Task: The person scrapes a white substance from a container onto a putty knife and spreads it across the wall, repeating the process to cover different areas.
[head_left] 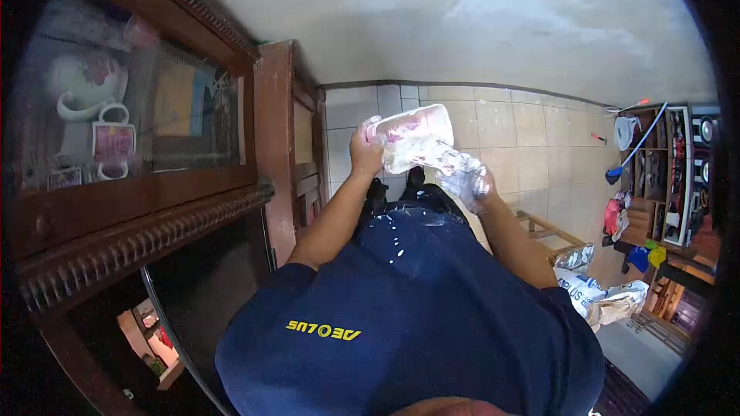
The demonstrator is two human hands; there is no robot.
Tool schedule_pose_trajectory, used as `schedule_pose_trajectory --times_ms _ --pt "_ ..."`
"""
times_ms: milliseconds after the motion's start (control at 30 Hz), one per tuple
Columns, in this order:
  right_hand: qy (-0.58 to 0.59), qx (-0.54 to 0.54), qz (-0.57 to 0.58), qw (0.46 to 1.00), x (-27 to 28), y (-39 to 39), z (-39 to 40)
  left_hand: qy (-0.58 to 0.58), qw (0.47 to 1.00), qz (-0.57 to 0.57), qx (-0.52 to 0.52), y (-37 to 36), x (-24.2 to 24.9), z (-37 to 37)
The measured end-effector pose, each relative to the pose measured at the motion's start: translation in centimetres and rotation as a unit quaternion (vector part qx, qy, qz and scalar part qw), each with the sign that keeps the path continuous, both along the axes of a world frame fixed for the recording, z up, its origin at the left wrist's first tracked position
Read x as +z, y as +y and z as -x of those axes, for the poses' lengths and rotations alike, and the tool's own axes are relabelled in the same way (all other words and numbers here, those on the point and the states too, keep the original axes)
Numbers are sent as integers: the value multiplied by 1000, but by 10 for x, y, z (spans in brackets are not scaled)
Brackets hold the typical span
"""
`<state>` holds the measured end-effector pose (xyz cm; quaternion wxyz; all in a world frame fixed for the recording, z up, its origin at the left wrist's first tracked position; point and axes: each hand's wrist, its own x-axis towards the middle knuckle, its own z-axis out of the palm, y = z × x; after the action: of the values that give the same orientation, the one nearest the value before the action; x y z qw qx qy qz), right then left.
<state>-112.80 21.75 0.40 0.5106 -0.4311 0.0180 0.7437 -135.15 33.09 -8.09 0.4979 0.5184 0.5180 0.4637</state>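
Above floor tiles: L hand (365, 152) fingers grip mug (408, 128); R hand (476, 185) clutches cloth (432, 156).

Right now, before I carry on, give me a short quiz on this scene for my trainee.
1. True or false: the left hand grips the flowered mug.
2. What do the fingers of the right hand hold? A) a broom B) the crumpled wrapping C) a shoe
3. Fill in: behind the glass of the wooden cabinet a white ____ stands over a mug.

Key: 1 true. 2 B. 3 teapot.
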Motion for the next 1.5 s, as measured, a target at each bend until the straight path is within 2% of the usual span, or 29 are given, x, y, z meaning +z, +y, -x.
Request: schedule_pose_trajectory --times_ms 33,67,133,167,233,300,367,467,500,600,633,733,800,833,900,967,1033,1167,1200,1233,1300,1367,1433,1500 --pt "-30 -54 24 998 -14 -3 4 1 1000 -1 -4 0 -2 -1" --pt "-29 -57 23 998 -17 -3 5 -26 999 20 16 1 -7 -3" --pt "-46 -89 -22 995 -23 1 6 -40 998 39 21 6 -28 -4" --pt "32 -72 -95 992 -27 8 2 -36 998 39 18 9 -23 -6" --pt "16 -124 -78 989 -27 21 4 -205 963 166 60 13 -5 -12" --pt "18 -143 -90 986 -11 35 3 -169 970 161 59 22 -12 -16" --pt "20 -159 -101 982 1 48 -2 -196 960 181 81 33 -29 -21" --pt "-143 -158 -81 974 0 77 -21 -238 952 177 73 49 -41 -37" --pt "-137 -157 -83 975 -10 88 -34 -253 949 177 63 57 -43 -44" --pt "28 -118 -130 984 -55 114 -59 -267 939 204 70 74 -47 -63" --pt "22 -116 -163 979 -70 122 -65 -271 934 218 79 82 -51 -69" --pt "52 -155 -167 972 -103 162 -81 -263 943 194 67 108 -76 -84" --pt "103 -163 -185 964 -120 191 -91 -237 947 192 97 120 -94 -86" --pt "60 -168 -153 972 -130 206 -95 -233 948 192 98 126 -103 -87" --pt "78 -197 -216 953 -148 242 -103 -287 917 233 149 133 -117 -87" --pt "64 -225 -228 945 -165 281 -103 -281 922 232 133 132 -135 -74" --pt "28 -281 -256 924 -180 323 -101 -362 902 191 139 128 -140 -66" --pt "25 -328 -226 917 -213 395 -90 -374 888 230 141 116 -172 -27" --pt "-22 -356 -223 907 -218 407 -83 -324 903 236 152 113 -174 -20" --pt "-70 -384 -220 894 -222 416 -81 -275 917 239 160 109 -173 -14" --pt "-39 -373 -179 909 -251 425 -79 -299 905 253 167 107 -173 -2" --pt "-74 -396 -146 903 -283 422 -72 -305 912 243 127 100 -174 9" --pt "-64 -401 -136 904 -295 406 -66 -300 905 258 155 94 -185 21" --pt "6 -418 -113 901 -326 394 -64 -321 914 227 101 91 -188 25"
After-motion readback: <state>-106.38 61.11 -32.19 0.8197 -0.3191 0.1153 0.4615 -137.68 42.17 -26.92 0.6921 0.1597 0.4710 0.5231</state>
